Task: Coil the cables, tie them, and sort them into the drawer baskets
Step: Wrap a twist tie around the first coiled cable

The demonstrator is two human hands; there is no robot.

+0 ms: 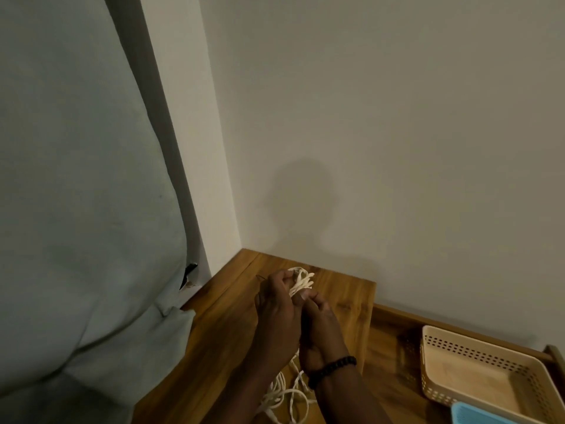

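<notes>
My left hand (275,310) grips a bundle of coiled white cable (301,283) above the wooden top, the loops sticking out past my fingers. My right hand (321,328), with a black bead bracelet on the wrist, pinches the bundle from below, close against the left hand. A thin dark tie pokes out beside my left fingers. More loose white cable (286,396) lies on the wood under my wrists. A beige perforated basket (477,371) stands empty in the open drawer at the lower right, with the corner of a blue basket (477,414) in front of it.
The wooden top (220,338) sits in a room corner, with plain walls behind and to the left. A pale fabric mass (76,209) fills the left side. The open drawer's wooden rim (397,313) runs along the wall at right.
</notes>
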